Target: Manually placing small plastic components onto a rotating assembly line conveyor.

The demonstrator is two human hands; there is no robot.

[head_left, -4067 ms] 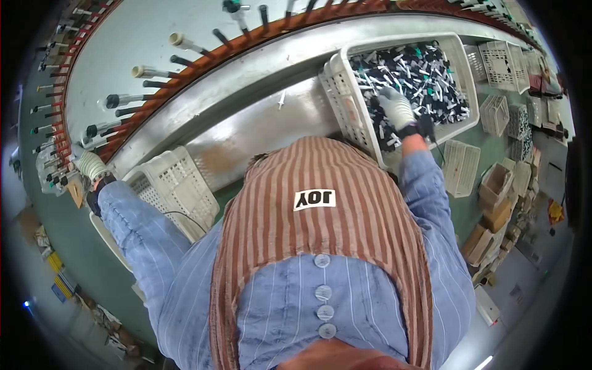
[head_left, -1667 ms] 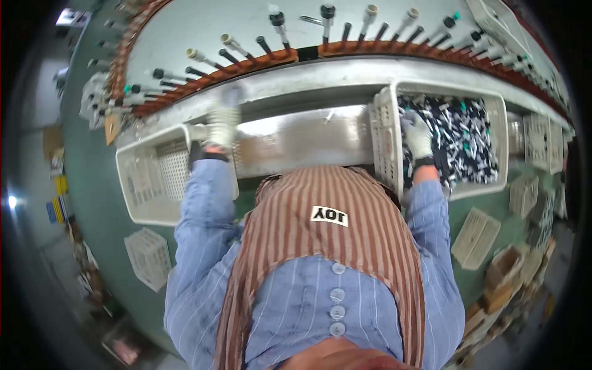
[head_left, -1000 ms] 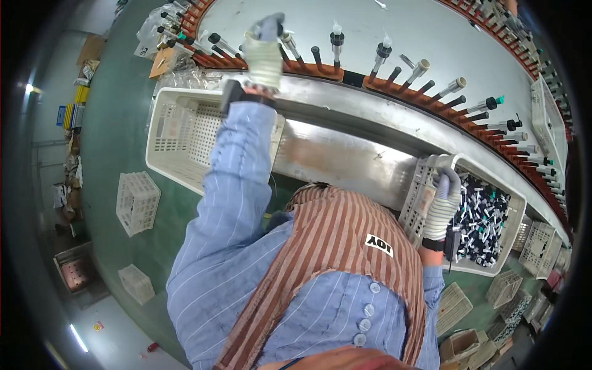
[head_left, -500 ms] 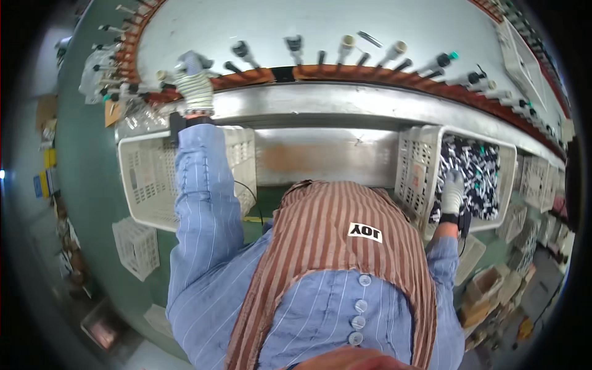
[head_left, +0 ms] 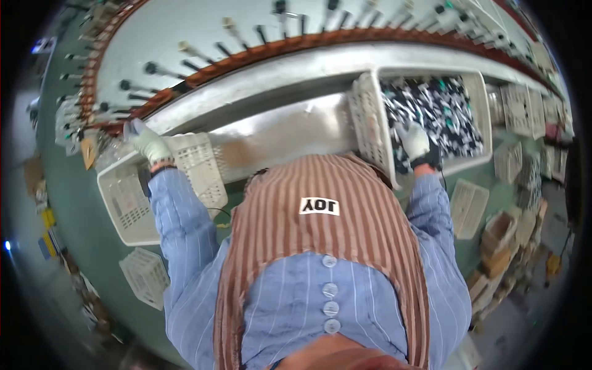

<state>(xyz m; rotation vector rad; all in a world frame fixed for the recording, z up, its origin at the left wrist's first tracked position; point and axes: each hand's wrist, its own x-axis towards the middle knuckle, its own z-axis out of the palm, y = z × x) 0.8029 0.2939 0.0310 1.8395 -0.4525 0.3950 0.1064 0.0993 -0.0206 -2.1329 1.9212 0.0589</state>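
My left hand (head_left: 150, 142), in a pale glove, reaches to the near edge of the brown-orange rail (head_left: 231, 61) at the left. Its fingers look stretched and apart, and I see nothing held in them. Below it stands a white perforated basket (head_left: 132, 234) that looks mostly bare inside. My right hand (head_left: 417, 143), also gloved, is down in a second white basket (head_left: 487, 117) full of small black, white and green pieces (head_left: 441, 102). Its fingertips touch the pieces and are partly hidden, so their grip does not show.
Dark and pale stick-like pieces (head_left: 280, 9) stand along the curved rail. A metal ledge (head_left: 271, 77) runs in front of it, with a metal panel (head_left: 290, 126) between the baskets. Smaller crates (head_left: 145, 277) and cardboard boxes (head_left: 496, 262) sit on the floor at both sides.
The whole view has turned, so rail and baskets appear shifted and tilted. My left hand has drawn back from over the rail toward its left near edge. My right hand stays among the pieces.
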